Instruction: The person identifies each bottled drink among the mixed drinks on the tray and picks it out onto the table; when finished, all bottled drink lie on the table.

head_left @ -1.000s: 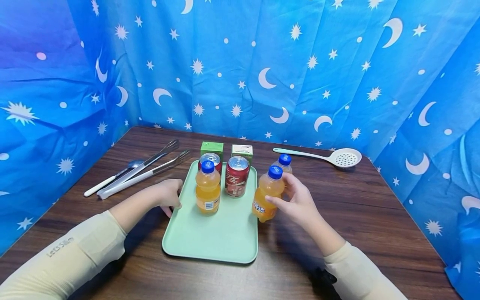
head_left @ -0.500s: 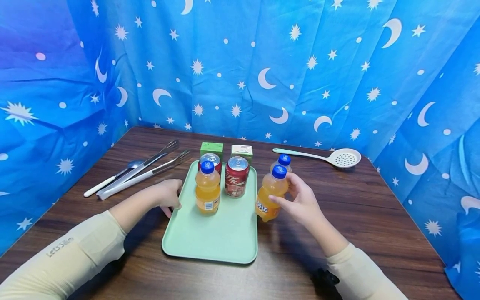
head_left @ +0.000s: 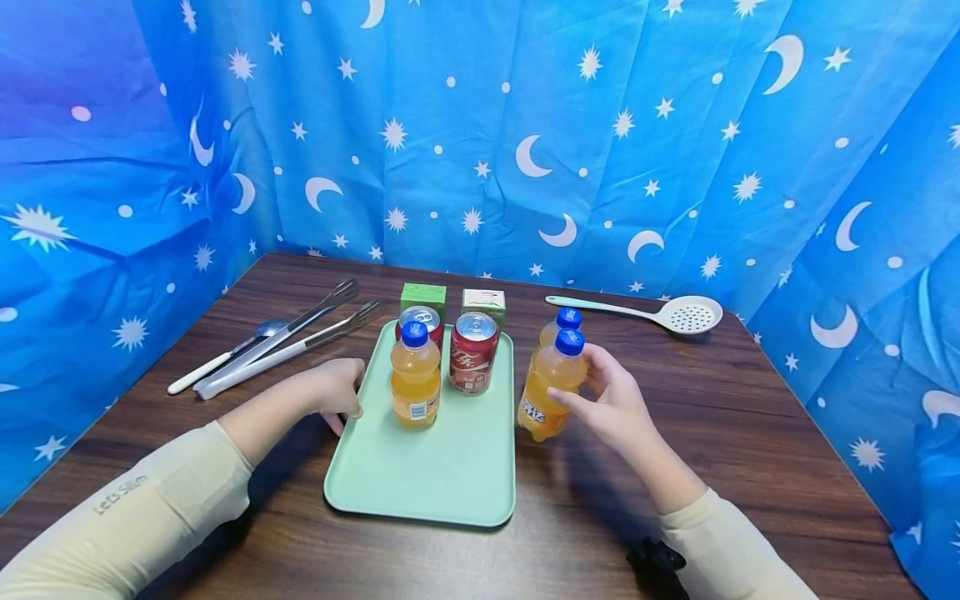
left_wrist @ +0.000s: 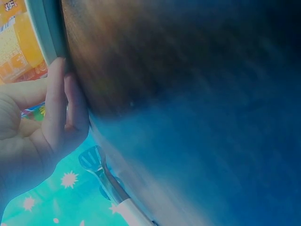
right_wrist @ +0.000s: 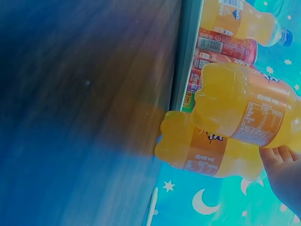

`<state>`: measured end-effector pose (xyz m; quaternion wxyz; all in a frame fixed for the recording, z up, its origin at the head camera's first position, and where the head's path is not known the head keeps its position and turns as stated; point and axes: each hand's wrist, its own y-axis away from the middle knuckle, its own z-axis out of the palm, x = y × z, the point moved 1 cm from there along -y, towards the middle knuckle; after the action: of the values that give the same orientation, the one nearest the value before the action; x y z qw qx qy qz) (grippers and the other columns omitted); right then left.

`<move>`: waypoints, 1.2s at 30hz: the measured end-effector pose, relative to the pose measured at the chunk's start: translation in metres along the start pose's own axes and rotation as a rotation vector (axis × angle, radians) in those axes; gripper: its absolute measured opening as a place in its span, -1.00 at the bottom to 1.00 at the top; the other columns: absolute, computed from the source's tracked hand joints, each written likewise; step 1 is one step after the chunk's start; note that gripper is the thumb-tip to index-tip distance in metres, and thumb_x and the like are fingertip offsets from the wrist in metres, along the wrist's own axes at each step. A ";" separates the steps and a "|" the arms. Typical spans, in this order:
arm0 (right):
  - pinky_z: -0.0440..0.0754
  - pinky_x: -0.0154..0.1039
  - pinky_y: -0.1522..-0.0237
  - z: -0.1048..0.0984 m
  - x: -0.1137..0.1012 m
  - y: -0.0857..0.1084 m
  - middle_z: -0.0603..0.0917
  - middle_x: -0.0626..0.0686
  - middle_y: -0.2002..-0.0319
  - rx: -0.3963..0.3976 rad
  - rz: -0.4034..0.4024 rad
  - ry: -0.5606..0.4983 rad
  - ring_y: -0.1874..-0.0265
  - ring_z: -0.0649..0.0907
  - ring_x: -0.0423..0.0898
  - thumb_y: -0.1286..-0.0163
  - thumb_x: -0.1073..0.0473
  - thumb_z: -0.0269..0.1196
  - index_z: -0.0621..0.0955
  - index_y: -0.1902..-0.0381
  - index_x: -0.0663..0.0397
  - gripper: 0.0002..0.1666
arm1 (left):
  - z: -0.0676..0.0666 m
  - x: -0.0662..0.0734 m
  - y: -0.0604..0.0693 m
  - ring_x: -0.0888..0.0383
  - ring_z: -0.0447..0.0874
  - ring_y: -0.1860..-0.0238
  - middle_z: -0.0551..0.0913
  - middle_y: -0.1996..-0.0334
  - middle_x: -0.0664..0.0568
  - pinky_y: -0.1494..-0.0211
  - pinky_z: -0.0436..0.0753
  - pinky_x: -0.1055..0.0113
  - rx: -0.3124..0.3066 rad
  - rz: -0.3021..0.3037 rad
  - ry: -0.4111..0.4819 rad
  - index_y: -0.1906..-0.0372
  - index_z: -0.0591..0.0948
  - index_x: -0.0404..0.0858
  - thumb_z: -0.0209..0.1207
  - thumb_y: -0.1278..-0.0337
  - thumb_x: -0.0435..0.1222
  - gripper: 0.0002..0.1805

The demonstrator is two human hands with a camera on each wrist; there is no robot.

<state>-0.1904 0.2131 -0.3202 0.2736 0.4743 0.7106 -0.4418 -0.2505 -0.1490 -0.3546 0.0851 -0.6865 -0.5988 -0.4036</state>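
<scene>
Here, the right hand grasps an orange bottle just beside the green tray. The left hand pinches the tray's opposite edge.

Holds the pale blue-green tray by its raised rim with the bare left grip, fingers bent at the edge. Shows, beyond that rim, an orange-filled bottle partly cut off at upper left. Blurs the dark brown wooden tabletop rightward. Includes, lower down, slotted metal tongs with a white handle, against turquoise, star-printed cloth.
</scene>
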 end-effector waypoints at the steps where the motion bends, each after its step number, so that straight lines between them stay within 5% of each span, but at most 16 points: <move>1: 0.51 -0.01 -0.16 0.000 0.001 0.000 0.55 0.11 -0.04 -0.001 -0.001 0.002 -0.09 0.53 0.03 -0.13 0.26 0.39 0.41 -0.14 0.17 -0.37 | 0.000 0.000 0.000 0.01 0.59 0.52 0.42 0.37 -0.23 0.57 0.74 0.24 0.001 0.001 0.000 0.26 0.33 -0.46 0.20 0.17 -0.66 -0.65; 36: 0.48 -0.06 -0.18 -0.008 0.007 0.005 0.53 0.10 -0.08 -0.005 0.000 -0.002 -0.12 0.51 0.00 -0.14 0.29 0.38 0.41 -0.15 0.15 -0.38 | -0.001 0.001 0.000 0.01 0.59 0.50 0.43 0.36 -0.22 0.56 0.74 0.25 -0.002 -0.005 -0.010 0.24 0.35 -0.45 0.22 0.16 -0.66 -0.65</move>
<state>-0.1888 0.2238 -0.3242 0.2753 0.4732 0.7114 -0.4406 -0.2511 -0.1489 -0.3535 0.0803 -0.6871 -0.6005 -0.4011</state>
